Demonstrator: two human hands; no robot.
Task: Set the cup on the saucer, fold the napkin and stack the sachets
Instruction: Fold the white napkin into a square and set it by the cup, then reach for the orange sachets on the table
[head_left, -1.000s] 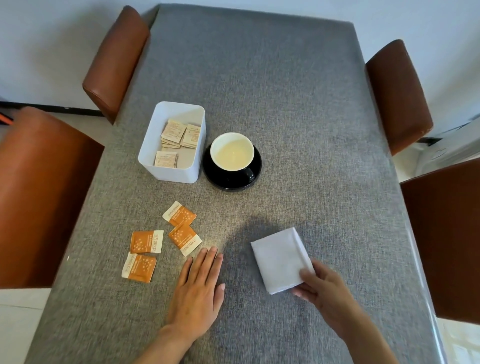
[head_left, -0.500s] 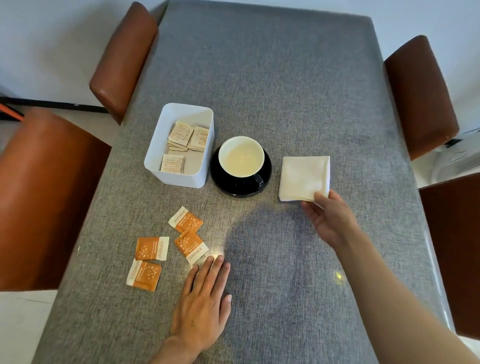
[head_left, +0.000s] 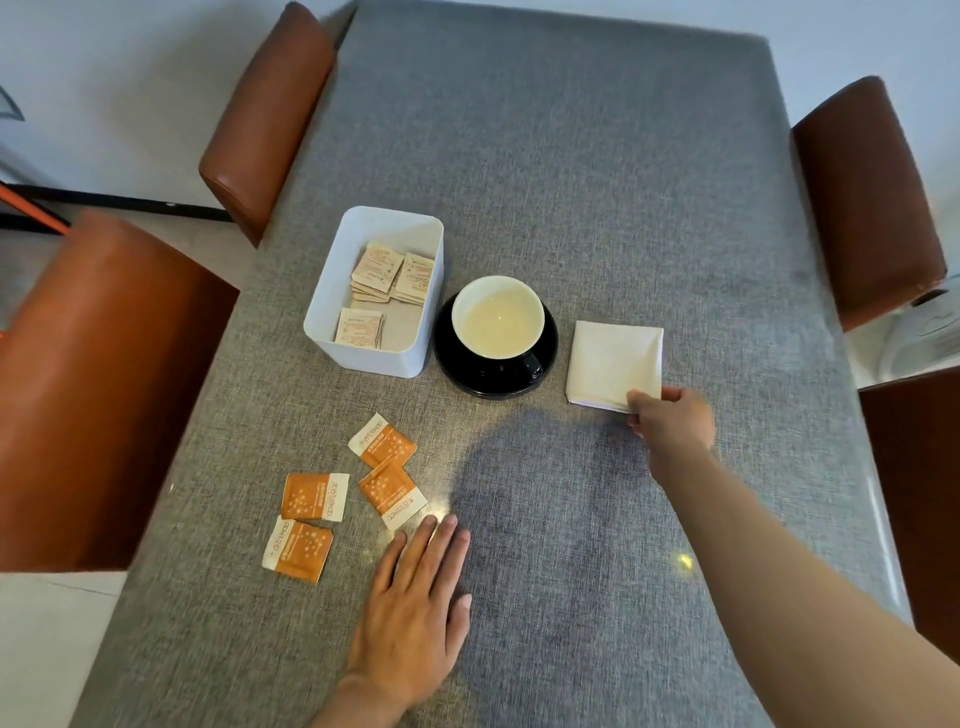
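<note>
A white cup (head_left: 497, 317) of pale liquid stands on a black saucer (head_left: 467, 371) in the middle of the grey table. To its right lies a folded white napkin (head_left: 613, 361); my right hand (head_left: 670, 421) pinches its near right corner. Several orange sachets (head_left: 382, 447) lie scattered flat at the near left, none stacked. My left hand (head_left: 415, 608) rests flat on the cloth, fingers together, fingertips just short of the nearest orange sachet (head_left: 393, 493), holding nothing.
A white open box (head_left: 332, 332) with several beige sachets stands left of the saucer, almost touching it. Brown chairs flank the table: two on the left (head_left: 104, 384), two on the right (head_left: 862, 202). The table's edges run along both sides.
My right hand carried the folded napkin from the near middle of the table up to the spot right of the saucer. My left hand has stayed flat in place.
</note>
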